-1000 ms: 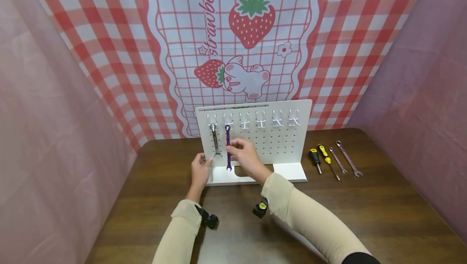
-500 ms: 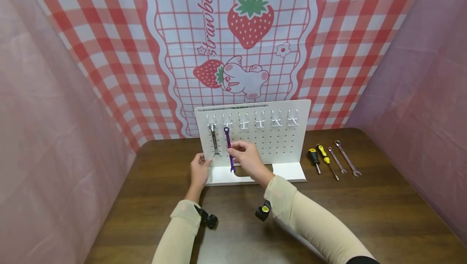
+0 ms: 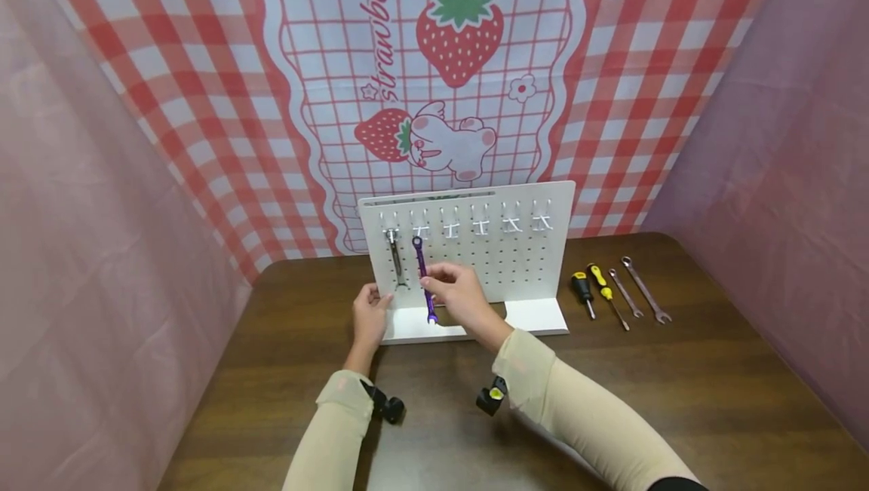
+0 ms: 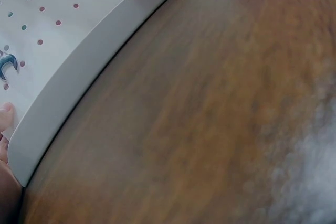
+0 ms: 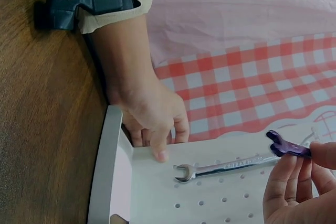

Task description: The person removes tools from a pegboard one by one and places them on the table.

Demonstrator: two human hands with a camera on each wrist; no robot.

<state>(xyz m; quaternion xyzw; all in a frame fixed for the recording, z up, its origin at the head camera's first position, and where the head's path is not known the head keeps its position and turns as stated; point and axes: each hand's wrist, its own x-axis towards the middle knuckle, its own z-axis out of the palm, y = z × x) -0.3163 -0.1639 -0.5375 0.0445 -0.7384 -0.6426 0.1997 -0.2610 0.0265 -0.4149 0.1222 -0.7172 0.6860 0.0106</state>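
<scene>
My right hand (image 3: 463, 296) pinches a purple combination wrench (image 3: 422, 268) by its middle, between thumb and fingers. It tilts a little, ring end up, in front of the white pegboard (image 3: 502, 268). The ring sits just below the second hook from the left (image 3: 421, 228); whether they touch I cannot tell. My left hand (image 3: 370, 317) grips the board's lower left edge, its thumb (image 5: 160, 148) on the front face and the other fingers partly hidden behind. A silver wrench (image 3: 397, 257) hangs from the leftmost hook, near that thumb. In the right wrist view, the purple wrench's open end (image 5: 289, 148) sticks out past the fingers.
Several more hooks (image 3: 512, 221) run along the board's top right. On the table (image 3: 271, 393), right of the board, lie a short black-and-yellow screwdriver (image 3: 582, 289), a longer yellow one (image 3: 599, 277), a small wrench (image 3: 624, 293) and a larger wrench (image 3: 645, 289).
The purple wrench's ring has dropped slightly from over the second hook to below it, and its open end has swung to the right. The left hand keeps its place on the board.
</scene>
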